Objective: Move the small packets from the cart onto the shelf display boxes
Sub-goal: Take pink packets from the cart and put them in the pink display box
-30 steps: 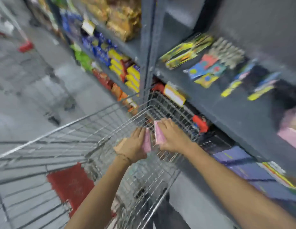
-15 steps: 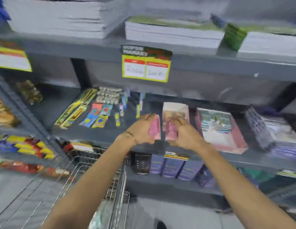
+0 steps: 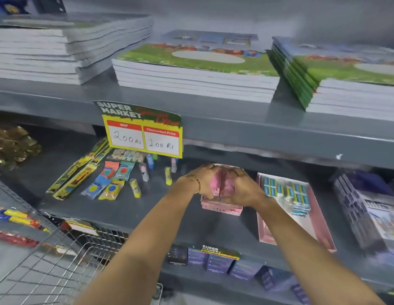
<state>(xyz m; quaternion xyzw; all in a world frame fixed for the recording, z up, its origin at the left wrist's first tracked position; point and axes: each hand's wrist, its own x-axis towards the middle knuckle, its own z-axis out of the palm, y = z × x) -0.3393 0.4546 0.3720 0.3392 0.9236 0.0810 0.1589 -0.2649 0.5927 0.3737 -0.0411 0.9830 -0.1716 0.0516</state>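
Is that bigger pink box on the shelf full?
No. The pink box holds blue packets only at its far end; its near half is bare.

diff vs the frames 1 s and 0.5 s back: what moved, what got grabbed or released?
Both hands carried pink packets up out of the cart and forward to the shelf. The left hand and right hand now press the pink packets down into the small pink display box. Nothing released. Unchanged: one bunch per hand, held side by side; the larger pink box of blue items is untouched.

Both arms reach forward, left hand [image 3: 203, 181] and right hand [image 3: 242, 188] curled closed (knuckles touching).
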